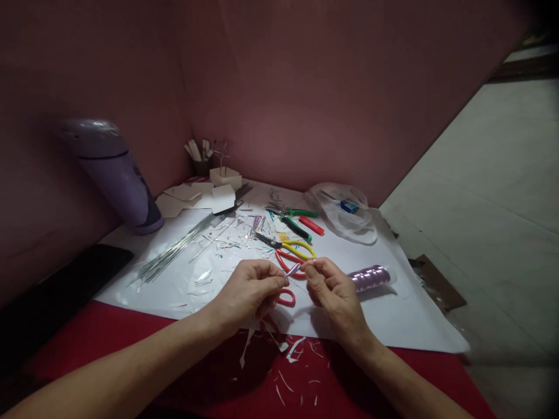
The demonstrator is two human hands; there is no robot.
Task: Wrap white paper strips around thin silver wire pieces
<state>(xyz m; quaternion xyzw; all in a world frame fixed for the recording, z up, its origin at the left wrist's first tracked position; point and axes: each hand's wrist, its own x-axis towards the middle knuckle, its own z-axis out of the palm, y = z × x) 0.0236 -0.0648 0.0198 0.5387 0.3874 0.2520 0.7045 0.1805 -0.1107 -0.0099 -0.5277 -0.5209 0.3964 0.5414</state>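
Note:
Between thumb and fingers my left hand [257, 288] pinches a small purple and white twisted piece [292, 270], which points up and to the right. My right hand [327, 285] is closed at the far end of that piece, its fingertips pressed together; what they grip is too small to make out. Behind both hands lie scissors with yellow and red handles [299, 250]. A red loop handle [287, 297] shows between the hands. Just right of my right hand, a spool of shiny purple thread [371, 278] lies on its side.
White paper [393, 314] covers the red table [174, 361]. On it are a wire bundle [179, 247], green-handled pliers [294, 227], a red piece [311, 225], a plastic bag [345, 218] and scattered scraps. A purple bottle [120, 180] stands at the left, white cards [187, 198] behind.

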